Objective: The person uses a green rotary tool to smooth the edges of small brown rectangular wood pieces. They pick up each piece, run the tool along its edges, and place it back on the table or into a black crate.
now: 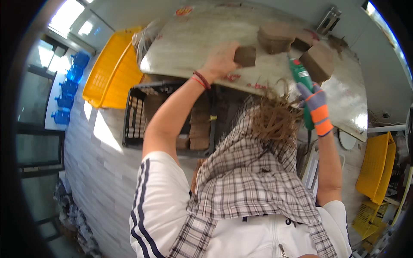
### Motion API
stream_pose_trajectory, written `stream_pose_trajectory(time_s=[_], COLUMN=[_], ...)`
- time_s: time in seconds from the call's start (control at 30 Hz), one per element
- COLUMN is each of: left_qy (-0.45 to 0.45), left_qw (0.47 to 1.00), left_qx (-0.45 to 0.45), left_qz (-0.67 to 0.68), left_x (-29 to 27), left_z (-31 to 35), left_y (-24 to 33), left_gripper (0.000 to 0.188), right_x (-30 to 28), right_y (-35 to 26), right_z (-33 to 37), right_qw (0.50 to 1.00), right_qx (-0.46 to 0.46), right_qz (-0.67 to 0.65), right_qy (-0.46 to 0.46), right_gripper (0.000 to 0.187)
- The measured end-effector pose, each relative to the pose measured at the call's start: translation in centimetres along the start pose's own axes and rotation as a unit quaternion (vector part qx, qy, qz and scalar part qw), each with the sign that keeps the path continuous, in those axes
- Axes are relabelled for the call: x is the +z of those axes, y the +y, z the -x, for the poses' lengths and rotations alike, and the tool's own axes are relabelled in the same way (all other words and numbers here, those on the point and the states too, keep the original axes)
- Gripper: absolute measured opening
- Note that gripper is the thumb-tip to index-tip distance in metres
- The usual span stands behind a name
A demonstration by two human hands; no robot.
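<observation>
My bare left hand (220, 60), with red bands at the wrist, is closed on a small stack of brown pieces (245, 56) at the table's near edge. In a grey and orange glove, my right hand (316, 105) grips a green handheld power tool (301, 74). Its narrow tip points away from me, toward a larger stack of brown sheet pieces (274, 38). Beside the tool stands another brown stack (318, 60). A tangle of thin brown strips (275, 118) lies on my plaid apron (254, 185), just left of the right hand.
The pale worktable (189, 38) spans the far side. Below its left edge sits a black crate (129, 116) holding brown stacks. A yellow basket (116, 73) stands left, with more yellow baskets (374, 167) at right. A metal canister (329, 20) is at the back.
</observation>
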State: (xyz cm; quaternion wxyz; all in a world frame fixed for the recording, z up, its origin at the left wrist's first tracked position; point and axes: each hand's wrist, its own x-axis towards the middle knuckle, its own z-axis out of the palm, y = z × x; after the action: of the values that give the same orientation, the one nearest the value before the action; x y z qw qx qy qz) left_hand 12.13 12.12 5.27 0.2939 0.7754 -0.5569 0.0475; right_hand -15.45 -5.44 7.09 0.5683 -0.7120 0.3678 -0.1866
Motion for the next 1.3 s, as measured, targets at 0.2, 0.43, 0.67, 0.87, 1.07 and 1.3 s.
stream_pose_trajectory(time_s=[0.2,0.43,0.67,0.87,1.07,1.3], left_qy=[0.111,-0.182,-0.389,-0.378,-0.400,-0.420], left_qw=[0.985,0.949,0.872,0.873,0.855,0.868], left_qx=[0.024,-0.099,-0.104,-0.086,-0.094,-0.124], left_qz=[-0.133,-0.239,-0.278,-0.296,-0.317,-0.234], left_x=[-8.7,-5.4,4.1,7.7,9.3,8.8], left_z=[11.6,27.9,33.3,35.8,36.5,37.2], left_y=[-2.8,-11.4,-16.5,-17.6,-17.9,-19.2], left_gripper=[0.045,0.045,0.045,0.044,0.036,0.036], right_x=[-7.2,-10.5,-8.5,-8.9,-8.5,-9.5], right_y=[3.1,7.8,6.7,7.1,7.3,9.3], right_z=[8.4,11.3,13.4,14.3,14.3,13.8], right_qw=[0.990,0.988,0.981,0.978,0.980,0.985], right_qx=[0.040,0.040,0.066,0.075,0.075,0.036], right_qz=[-0.028,0.014,0.052,0.080,0.062,0.051], right_qy=[0.132,0.150,0.176,0.177,0.172,0.161], right_gripper=[0.036,0.028,0.026,0.028,0.029,0.028])
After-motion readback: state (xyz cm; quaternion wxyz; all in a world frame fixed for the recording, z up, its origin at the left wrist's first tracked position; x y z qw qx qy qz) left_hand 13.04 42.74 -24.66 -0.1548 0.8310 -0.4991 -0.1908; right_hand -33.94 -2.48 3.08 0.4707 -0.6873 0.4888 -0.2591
